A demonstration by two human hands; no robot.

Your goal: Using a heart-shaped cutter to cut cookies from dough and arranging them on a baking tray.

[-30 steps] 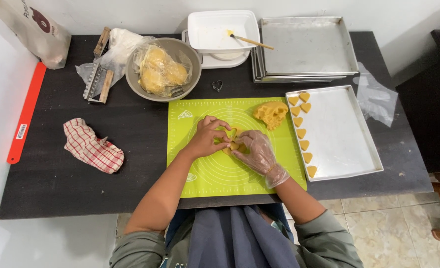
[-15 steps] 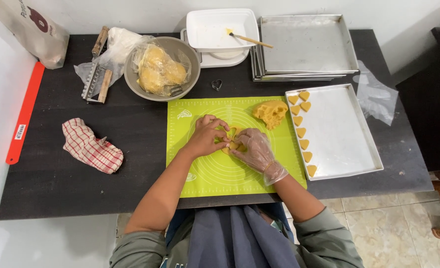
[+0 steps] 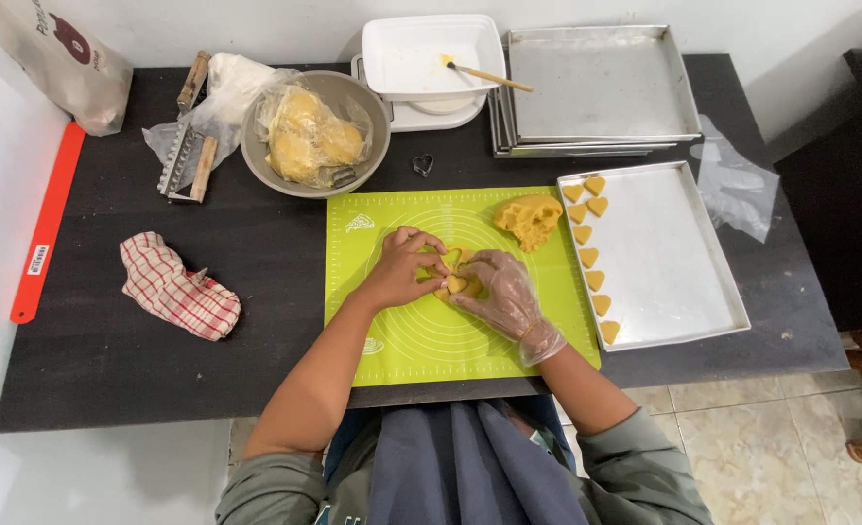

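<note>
Left hand (image 3: 402, 267), bare, fingers curled, pinching small dough piece (image 3: 453, 272) at centre of green mat (image 3: 392, 335). Right hand (image 3: 499, 292), in clear glove, fingers half-closed on same piece from 3 o'clock. Dough lump (image 3: 528, 216) on mat at 1 o'clock. Baking tray (image 3: 674, 262) at 3 o'clock carries heart cookies (image 3: 588, 258) along left edge. Metal bowl (image 3: 353, 97) at 11 o'clock.

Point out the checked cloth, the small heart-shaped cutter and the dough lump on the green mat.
checked cloth (image 3: 179, 295), head view, middle of the folded cloth.
heart-shaped cutter (image 3: 422, 165), head view, its metal outline.
dough lump (image 3: 529, 218), head view, centre of the yellow mass.
</note>
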